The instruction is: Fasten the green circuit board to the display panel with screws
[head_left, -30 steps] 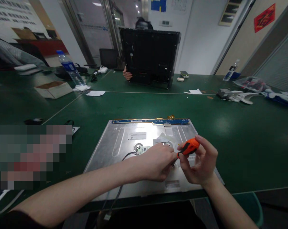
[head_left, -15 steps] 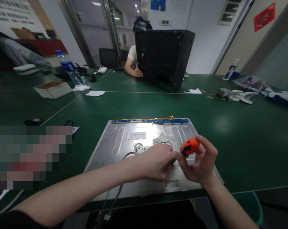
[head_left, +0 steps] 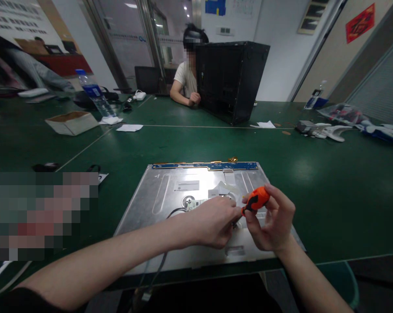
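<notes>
A silver metal panel [head_left: 163, 195] lies flat on the green table near me, with a blue circuit strip [head_left: 203, 165] along its far edge. My right hand [head_left: 274, 221] grips the orange handle of a screwdriver [head_left: 256, 199], its shaft pointing down at the panel. My left hand [head_left: 214, 221] rests on the panel beside the screwdriver tip, fingers pinched close to the shaft. A black cable [head_left: 175, 212] runs from the panel's middle toward me.
Across the table a person sits turning a black computer case [head_left: 232, 78]. A water bottle [head_left: 94, 93] and a cardboard box [head_left: 72, 121] stand at the back left. White parts and bags [head_left: 333, 130] lie at the right. Paper scraps [head_left: 130, 127] dot the table.
My hands stay at the same spot while the orange handle turns slightly. The person opposite has swung the black case to the right and now shows beside it.
</notes>
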Motion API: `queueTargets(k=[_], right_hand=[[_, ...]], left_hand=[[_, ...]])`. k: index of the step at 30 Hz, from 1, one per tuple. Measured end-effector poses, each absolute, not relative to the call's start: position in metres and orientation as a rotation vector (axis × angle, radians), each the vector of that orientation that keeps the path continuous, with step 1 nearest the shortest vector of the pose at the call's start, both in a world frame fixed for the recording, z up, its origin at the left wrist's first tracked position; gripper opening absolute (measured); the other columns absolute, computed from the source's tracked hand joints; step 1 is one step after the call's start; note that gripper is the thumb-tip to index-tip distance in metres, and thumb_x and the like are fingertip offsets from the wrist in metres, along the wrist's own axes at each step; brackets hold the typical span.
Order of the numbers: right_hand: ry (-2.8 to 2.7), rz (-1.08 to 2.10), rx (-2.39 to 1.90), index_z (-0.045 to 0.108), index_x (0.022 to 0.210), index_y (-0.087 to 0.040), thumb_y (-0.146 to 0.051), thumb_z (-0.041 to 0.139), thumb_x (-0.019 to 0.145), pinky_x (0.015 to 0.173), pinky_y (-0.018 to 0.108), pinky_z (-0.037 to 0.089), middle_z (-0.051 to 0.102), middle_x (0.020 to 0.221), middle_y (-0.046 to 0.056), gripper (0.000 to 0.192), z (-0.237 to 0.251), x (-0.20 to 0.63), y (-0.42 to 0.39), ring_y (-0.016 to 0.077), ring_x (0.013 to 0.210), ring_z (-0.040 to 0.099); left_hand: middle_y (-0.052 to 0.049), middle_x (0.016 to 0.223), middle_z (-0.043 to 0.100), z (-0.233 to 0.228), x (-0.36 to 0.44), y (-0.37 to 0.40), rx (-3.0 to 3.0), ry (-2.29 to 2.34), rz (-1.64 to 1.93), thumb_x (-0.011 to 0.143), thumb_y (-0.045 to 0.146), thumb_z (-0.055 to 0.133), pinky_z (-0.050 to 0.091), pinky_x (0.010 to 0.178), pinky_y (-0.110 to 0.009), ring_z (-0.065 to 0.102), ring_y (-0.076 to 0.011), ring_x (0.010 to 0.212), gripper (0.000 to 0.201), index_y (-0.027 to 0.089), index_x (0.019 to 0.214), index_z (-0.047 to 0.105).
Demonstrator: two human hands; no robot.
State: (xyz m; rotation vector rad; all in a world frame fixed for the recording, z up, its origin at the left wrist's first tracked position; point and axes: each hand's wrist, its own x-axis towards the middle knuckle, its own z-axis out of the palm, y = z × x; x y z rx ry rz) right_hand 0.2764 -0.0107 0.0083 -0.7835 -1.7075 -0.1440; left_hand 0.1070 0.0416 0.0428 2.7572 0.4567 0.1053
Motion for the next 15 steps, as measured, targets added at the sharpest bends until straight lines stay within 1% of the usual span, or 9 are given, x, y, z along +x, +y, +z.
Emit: queueTargets(k=[2,6,10,15], right_hand=[[-1.705,-0.147,-0.771,0.030,0.152,-0.022,-0.011,0.058,0.081,0.056,0.030,0.060,0.056,0.103,0.007,0.077,0.0081,0.2767,-0.0106,0.0133,0.066,0.059],[-1.698,-0.152,-0.775,0.031,0.152,-0.023,-0.009,0.058,0.080,0.056,0.030,0.060,0.056,0.100,0.005,0.078,0.0078,0.2768,-0.0103,0.0125,0.064,0.058],[-1.694,-0.177,-0.773,0.032,0.152,-0.021,-0.008,0.059,0.079,0.055,0.029,0.059,0.055,0.102,0.006,0.078,0.0082,0.2760,-0.0104,0.0115,0.063,0.057],[-1.685,-0.217,-0.778,0.031,0.152,-0.021,-0.008,0.060,0.080,0.053,0.027,0.058,0.053,0.103,0.005,0.078,0.0083,0.2751,-0.0098,0.0096,0.060,0.056]], left_hand=[[-0.009,0.084,0.066,0.0442,0.1072,0.0414,2.755,0.456,0.093,0.074,0.009,0.058,0.054,0.070,-0.032,0.063,-0.0209,0.076,0.017,0.013,0.090,0.063],[-0.009,0.085,0.066,0.0468,0.1078,0.0410,2.749,0.448,0.094,0.074,0.008,0.059,0.052,0.067,-0.031,0.061,-0.0207,0.074,0.015,0.013,0.087,0.063],[-0.009,0.084,0.066,0.0481,0.1079,0.0412,2.753,0.427,0.092,0.073,0.006,0.059,0.050,0.064,-0.031,0.060,-0.0202,0.072,0.013,0.012,0.084,0.063],[-0.009,0.086,0.066,0.0450,0.1075,0.0427,2.739,0.423,0.098,0.074,0.008,0.059,0.051,0.066,-0.031,0.061,-0.0206,0.074,0.012,0.013,0.085,0.060]])
